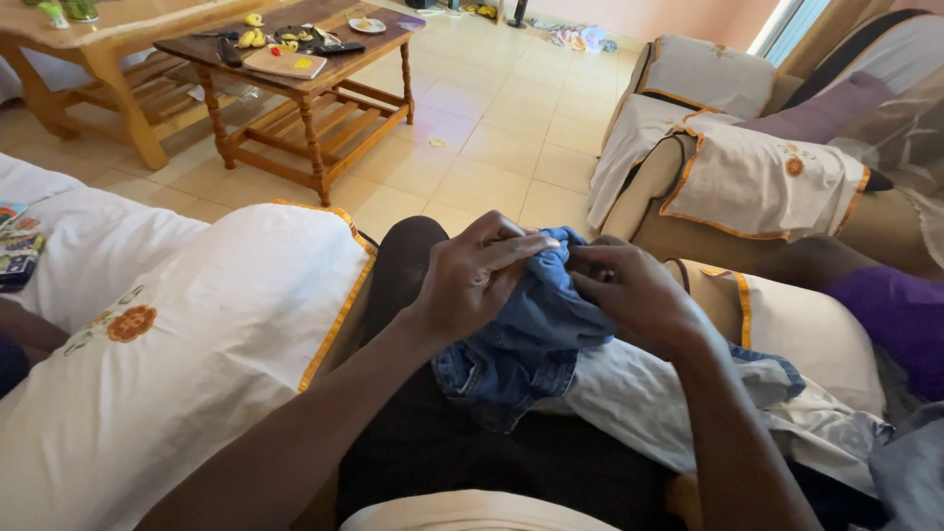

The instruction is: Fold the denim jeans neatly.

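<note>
**A:** Status on the hands?

**B:** Both on the crumpled blue denim garment [531, 334], bunched on my lap over my dark trousers. My left hand [477, 280] is clenched on the top fold, thumb and fingers pinching it. My right hand [634, 295] pinches the same fold from the other side.

**A:** Step?

**B:** Looks like fine work at one spot on the fold. I judge the next move needs a steady pinch and the cloth kept taut.

**A:** Blind spots?

**B:** The contact point is hidden behind my fingers; can't tell if I hold anything small. The items on the brown wooden coffee table [305, 59] are too small to make out.
</note>
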